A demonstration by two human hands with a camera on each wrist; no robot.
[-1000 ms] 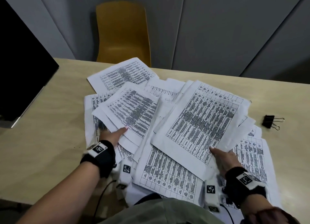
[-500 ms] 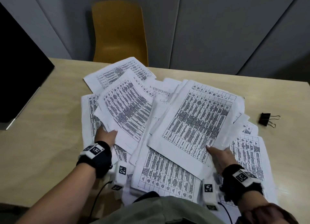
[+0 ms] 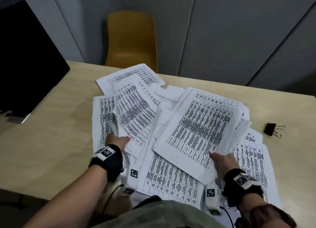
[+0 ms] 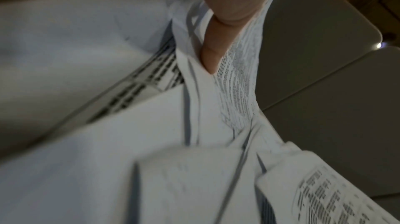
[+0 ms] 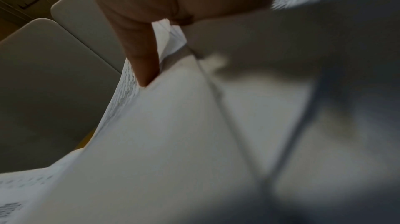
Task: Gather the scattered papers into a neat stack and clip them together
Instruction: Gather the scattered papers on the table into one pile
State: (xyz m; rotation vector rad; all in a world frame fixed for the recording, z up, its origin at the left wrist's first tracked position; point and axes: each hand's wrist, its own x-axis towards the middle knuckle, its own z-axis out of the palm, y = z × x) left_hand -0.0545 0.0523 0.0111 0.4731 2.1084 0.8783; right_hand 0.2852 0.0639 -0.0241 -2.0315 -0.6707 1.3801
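At the far left of the head view a dark monitor (image 3: 25, 56) stands on the wooden table (image 3: 51, 142). Left of centre, the left hand (image 3: 118, 139) pinches a lifted sheaf of printed sheets (image 3: 135, 111), thumb on top; the left wrist view shows that thumb (image 4: 218, 30) pressed on the paper. The scattered papers (image 3: 171, 176) cover the middle. Right of centre, the right hand (image 3: 222, 162) grips another raised bundle (image 3: 201, 125). A black binder clip (image 3: 270, 129) lies on the table at the right edge, apart from the papers.
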